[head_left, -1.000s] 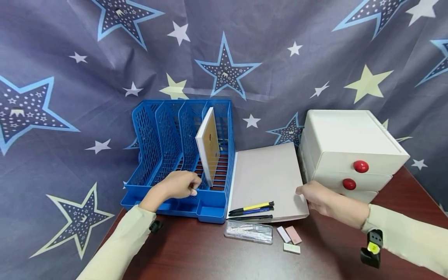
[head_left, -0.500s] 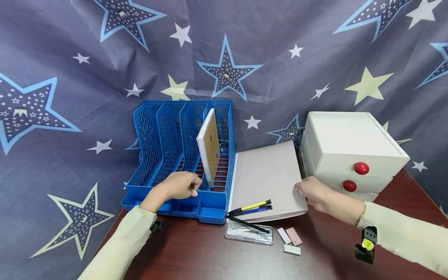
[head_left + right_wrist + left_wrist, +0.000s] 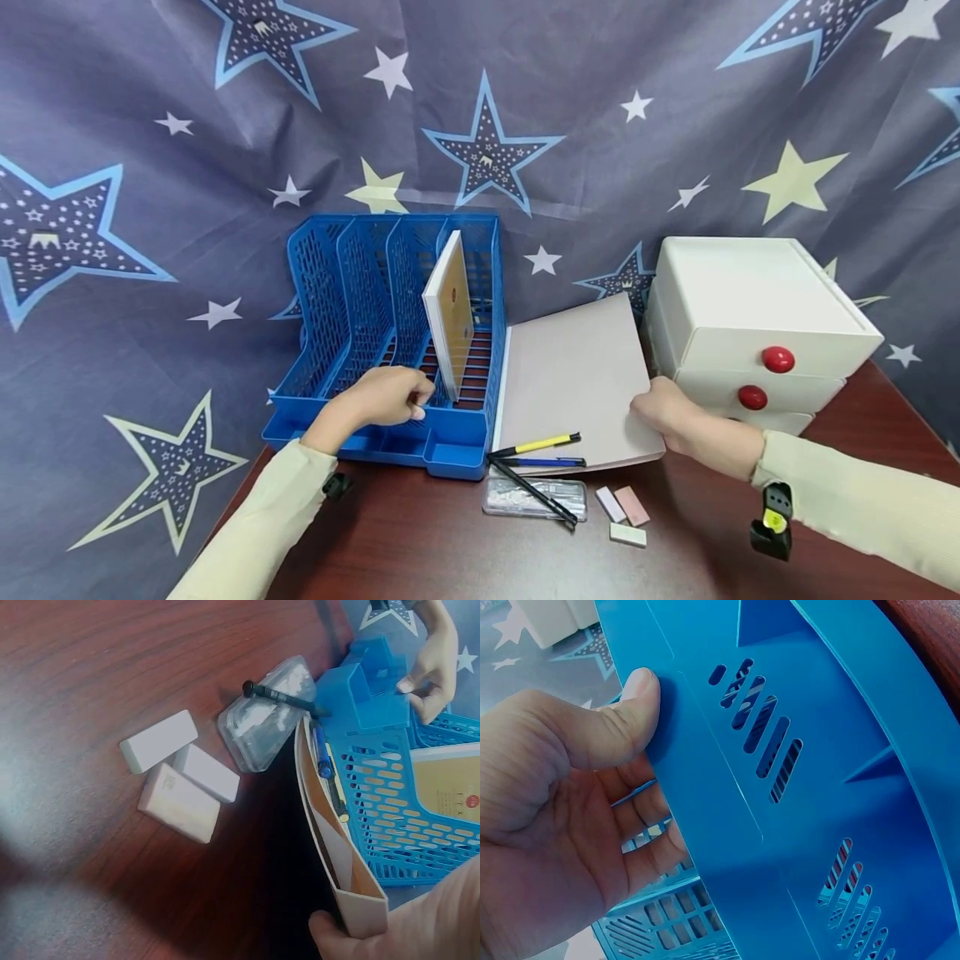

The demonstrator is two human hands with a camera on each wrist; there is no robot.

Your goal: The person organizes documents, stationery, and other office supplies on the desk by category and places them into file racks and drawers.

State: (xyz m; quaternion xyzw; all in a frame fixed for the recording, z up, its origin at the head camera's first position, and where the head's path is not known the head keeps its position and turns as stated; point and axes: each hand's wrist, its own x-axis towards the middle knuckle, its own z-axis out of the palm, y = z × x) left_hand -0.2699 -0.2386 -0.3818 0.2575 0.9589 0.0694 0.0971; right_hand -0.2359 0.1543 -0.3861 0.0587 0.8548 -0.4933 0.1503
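My left hand (image 3: 382, 396) grips the front wall of a blue file rack (image 3: 453, 454); in the left wrist view its thumb lies on the near face of the wall, fingers behind. With thumb and fingers, my right hand (image 3: 671, 414) holds the right edge of a beige folder (image 3: 570, 367), which leans up, tilted, beside the rack. On the folder's lower part lie a yellow pen (image 3: 543, 443) and a blue pen (image 3: 542, 462). Black pens (image 3: 534, 490) slant from the folder's lower left corner across a clear plastic case (image 3: 498, 498).
Erasers in white (image 3: 610, 502), pink (image 3: 632, 506) and pale green (image 3: 627, 534) lie right of the case. A notebook (image 3: 456, 321) stands in the rack's right part. White drawers (image 3: 757, 283) with red knobs stand at the right, against a starry cloth (image 3: 585, 75).
The folder's far right corner has risen and the folder tilts more. Black pens have slid off it onto the clear case, and the yellow and blue pens have shifted. My left hand stays put.
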